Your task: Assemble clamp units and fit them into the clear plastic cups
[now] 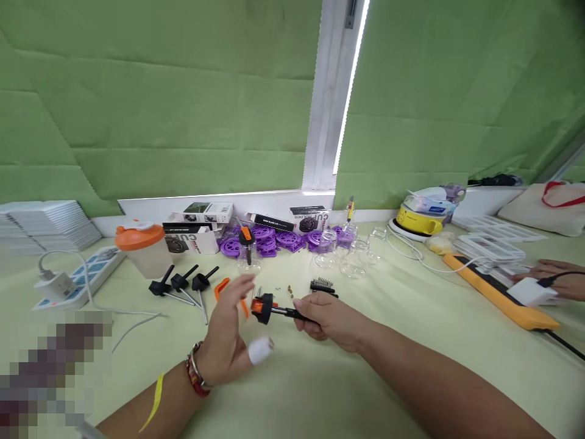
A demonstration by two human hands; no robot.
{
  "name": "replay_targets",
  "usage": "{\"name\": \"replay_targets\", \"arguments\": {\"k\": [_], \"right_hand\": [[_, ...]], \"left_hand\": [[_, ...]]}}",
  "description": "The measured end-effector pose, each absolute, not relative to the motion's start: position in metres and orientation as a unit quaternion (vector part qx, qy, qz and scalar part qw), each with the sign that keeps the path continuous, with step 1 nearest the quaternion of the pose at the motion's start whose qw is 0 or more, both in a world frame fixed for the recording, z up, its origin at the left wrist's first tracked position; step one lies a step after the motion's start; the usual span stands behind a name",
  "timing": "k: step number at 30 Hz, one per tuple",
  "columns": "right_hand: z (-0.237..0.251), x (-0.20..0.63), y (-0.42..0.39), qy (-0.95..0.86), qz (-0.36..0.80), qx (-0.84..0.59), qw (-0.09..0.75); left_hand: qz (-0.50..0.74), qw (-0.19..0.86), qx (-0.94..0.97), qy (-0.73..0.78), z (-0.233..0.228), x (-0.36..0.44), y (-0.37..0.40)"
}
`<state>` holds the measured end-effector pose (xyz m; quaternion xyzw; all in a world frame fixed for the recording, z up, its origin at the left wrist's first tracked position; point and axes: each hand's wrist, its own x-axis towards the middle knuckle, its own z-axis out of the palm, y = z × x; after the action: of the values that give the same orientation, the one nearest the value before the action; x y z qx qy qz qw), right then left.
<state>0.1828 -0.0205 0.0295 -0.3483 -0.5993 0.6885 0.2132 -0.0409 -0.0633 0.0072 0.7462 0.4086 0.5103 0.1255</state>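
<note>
My right hand point(329, 317) is closed around the black handle of a small device, whose metal shaft ends in a black-and-orange head point(262, 308). Beside that head, my left hand point(228, 344) is open, its thumb wrapped in white and spread from the fingers. Just behind the left hand lies an orange C-shaped piece point(222, 289). Several black pieces with metal rods point(181, 282) rest farther left. Beyond the right hand are springs point(323, 282) with black parts. Small brass-coloured pieces point(290, 291) lie near the middle.
Purple plastic parts point(262, 239) and glass cups point(354, 262) line the back. An orange-handled tool point(247, 236) stands in a glass. At left are an orange-lidded shaker point(144, 253) and a power strip point(98, 274). A co-worker's hand point(555, 271) is by an orange strip point(498, 292).
</note>
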Motion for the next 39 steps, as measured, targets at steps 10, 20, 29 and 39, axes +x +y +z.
{"name": "replay_targets", "arguments": {"k": [10, 20, 29, 39], "right_hand": [[0.008, 0.189, -0.029, -0.668, 0.539, -0.415, 0.301], [-0.028, 0.174, -0.025, -0.732, 0.390, -0.462, 0.314], [-0.037, 0.160, -0.009, -0.713, 0.392, -0.487, 0.317], [-0.033, 0.153, -0.004, -0.725, 0.385, -0.479, 0.311]], "left_hand": [[0.481, 0.394, 0.523, 0.583, 0.013, -0.011, -0.071], [0.474, 0.474, 0.446, 0.593, -0.005, -0.011, -0.062], [0.493, 0.446, 0.459, 0.589, -0.016, -0.015, -0.068], [0.471, 0.401, 0.498, 0.607, -0.019, -0.004, -0.062]]}}
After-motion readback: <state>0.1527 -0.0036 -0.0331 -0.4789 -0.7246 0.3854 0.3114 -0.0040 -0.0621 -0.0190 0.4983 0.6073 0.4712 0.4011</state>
